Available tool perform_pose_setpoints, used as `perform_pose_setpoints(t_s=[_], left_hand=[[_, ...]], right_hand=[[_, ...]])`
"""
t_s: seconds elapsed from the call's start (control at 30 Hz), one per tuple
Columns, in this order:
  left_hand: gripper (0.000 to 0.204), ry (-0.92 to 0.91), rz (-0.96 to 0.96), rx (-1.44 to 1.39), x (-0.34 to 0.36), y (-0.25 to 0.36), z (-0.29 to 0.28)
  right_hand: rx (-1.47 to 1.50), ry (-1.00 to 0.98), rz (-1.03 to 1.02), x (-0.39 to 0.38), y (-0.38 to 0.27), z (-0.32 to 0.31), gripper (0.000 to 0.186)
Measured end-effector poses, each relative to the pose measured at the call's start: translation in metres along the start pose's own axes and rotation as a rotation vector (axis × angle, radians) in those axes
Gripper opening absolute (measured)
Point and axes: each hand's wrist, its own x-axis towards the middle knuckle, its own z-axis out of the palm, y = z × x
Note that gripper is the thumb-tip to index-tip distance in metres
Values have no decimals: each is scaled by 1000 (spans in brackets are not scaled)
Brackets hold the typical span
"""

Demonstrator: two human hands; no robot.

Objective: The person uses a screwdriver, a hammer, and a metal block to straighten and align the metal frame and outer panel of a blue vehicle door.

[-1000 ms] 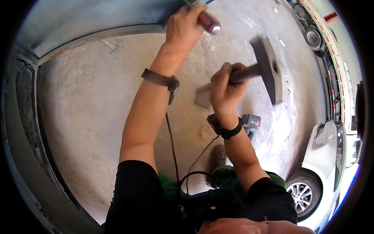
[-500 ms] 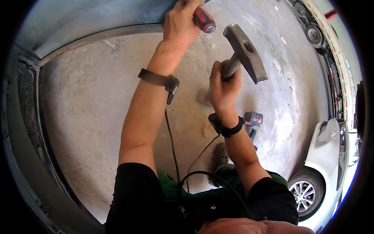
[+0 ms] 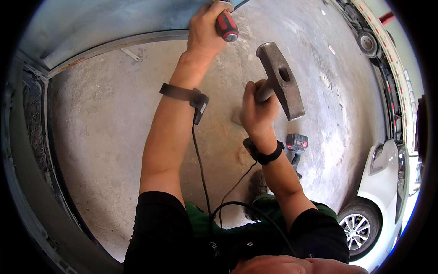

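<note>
Two closed grips, hammer (image 3: 286,91) and red-and-black handle (image 3: 226,26) apart

Head view: at top centre, my left hand (image 3: 205,33) is wrapped right round the red-and-black handle, its butt facing down the frame; I can't tell what its far end meets near the blue-grey panel (image 3: 114,20), upper left. Right of centre, my right hand (image 3: 259,113) is closed on the hammer's shaft, the head clear of the butt. I judge striking the step in hand; the next move calls for a steady left hold and a squared hammer face.
</note>
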Motion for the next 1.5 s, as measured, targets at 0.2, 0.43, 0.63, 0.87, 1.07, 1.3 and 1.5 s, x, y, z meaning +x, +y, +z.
perform_pose_setpoints(t_s=[0.2, 0.43, 0.63, 0.87, 1.07, 1.3, 1.5], left_hand=[[18, -54, -91, -255, 3, -4, -1], [24, -63, 4, 42, 10, -24, -12], [29, 3, 113, -16, 12, -9, 7], [22, -16, 53, -61, 5, -1, 7], [19, 39, 29, -79, 12, 22, 6], [30, 55, 74, -145, 15, 12, 8], [31, 41, 26, -206, 15, 22, 5]], right_hand=[[270, 88, -302, 14, -25, -29, 11], [-211, -141, -90, 54, 20, 61, 10], [-87, 46, -79, 26, 17, 40, 16], [-140, 40, -109, 15, 9, 28, 14], [-80, 16, -39, 18, 1, 23, 14], [-126, 19, -105, 19, 5, 22, 13], [-194, -51, -102, 13, 11, 15, 13]])
